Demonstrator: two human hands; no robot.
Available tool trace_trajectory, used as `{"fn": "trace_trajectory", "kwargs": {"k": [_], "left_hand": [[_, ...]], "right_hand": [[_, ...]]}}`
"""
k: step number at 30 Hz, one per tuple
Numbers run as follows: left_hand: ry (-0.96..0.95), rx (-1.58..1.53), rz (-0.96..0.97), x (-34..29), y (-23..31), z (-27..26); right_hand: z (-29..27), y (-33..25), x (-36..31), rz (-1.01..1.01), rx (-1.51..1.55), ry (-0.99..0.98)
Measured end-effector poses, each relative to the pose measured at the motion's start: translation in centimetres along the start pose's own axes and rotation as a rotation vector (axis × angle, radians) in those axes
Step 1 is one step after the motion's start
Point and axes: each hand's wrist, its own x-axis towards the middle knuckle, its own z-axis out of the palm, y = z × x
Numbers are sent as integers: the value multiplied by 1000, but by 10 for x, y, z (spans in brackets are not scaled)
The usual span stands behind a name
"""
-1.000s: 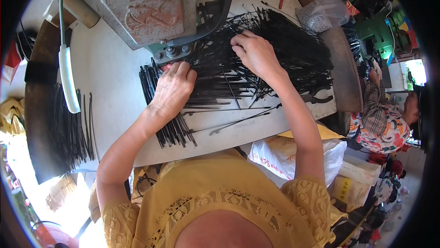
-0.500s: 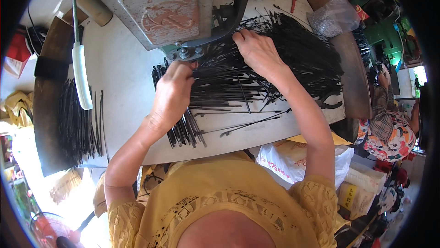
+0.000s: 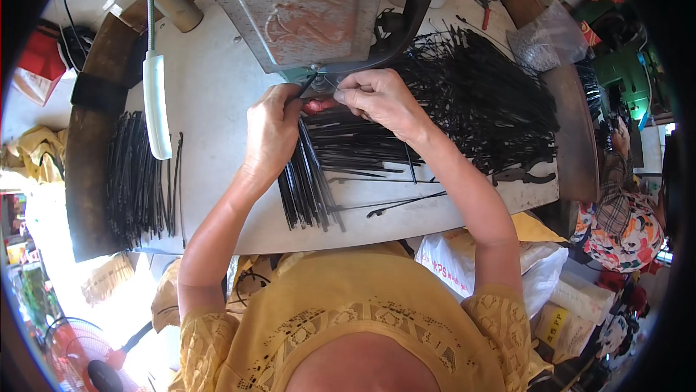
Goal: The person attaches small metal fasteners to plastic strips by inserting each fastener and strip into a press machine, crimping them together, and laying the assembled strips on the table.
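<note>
My left hand (image 3: 270, 131) and my right hand (image 3: 377, 98) meet under the head of a grey-green machine (image 3: 304, 7), their fingertips pinched together on a thin black strip (image 3: 307, 86) at the machine's foot. A bundle of black strips (image 3: 304, 182) lies under my left hand and fans toward me. To the right spreads a big heap of the same black strips (image 3: 478, 102), right beside my right forearm.
A second pile of black strips (image 3: 134, 174) lies at the table's left end, next to a white handle (image 3: 156, 105). Black pliers (image 3: 525, 174) rest at the right edge. White bags (image 3: 464, 261) sit below the table (image 3: 217, 80); another person in patterned clothes (image 3: 623, 225) is at right.
Both hands have left the piles and come together under the machine's head, now pinching a strip there. The camera has shifted closer over the table.
</note>
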Motion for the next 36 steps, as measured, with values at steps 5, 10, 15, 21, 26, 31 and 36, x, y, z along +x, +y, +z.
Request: {"fn": "trace_trajectory", "kwargs": {"k": [5, 10, 15, 21, 26, 31, 36], "left_hand": [[132, 468, 330, 5, -6, -11], [27, 558, 253, -7, 0, -24], [-97, 67, 50, -11, 1, -17], [-44, -15, -43, -5, 5, -4], [-66, -52, -63, 0, 5, -1], [-66, -99, -116, 0, 2, 0], [-22, -92, -69, -1, 5, -1]], "right_hand": [[-3, 9, -2, 99, 322, 136], [0, 13, 1, 63, 664, 285], [13, 10, 2, 44, 768, 332], [20, 10, 3, 8, 778, 398], [24, 11, 3, -27, 762, 401], [25, 10, 4, -46, 761, 398], [26, 10, 4, -62, 744, 395]]}}
